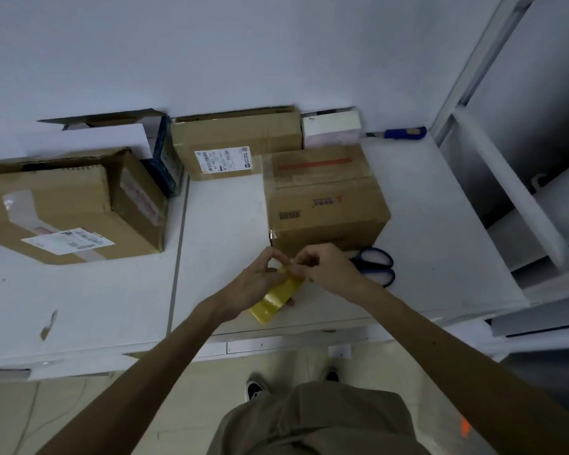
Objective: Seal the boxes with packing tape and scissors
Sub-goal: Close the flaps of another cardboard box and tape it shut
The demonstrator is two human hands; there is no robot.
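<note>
Left hand and right hand, close together, pinch a yellow tape roll above the surface; a cardboard box sits just beyond them, scissors partly hidden behind the right hand.

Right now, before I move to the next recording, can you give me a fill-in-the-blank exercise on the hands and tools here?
1. The left hand holds a roll of ____ packing tape.
2. The scissors lying on the table have ____ handles.
3. The right hand pinches the tape's end, and the scissors lie to this hand's ____.

Missing words: yellow; blue; right.
</note>
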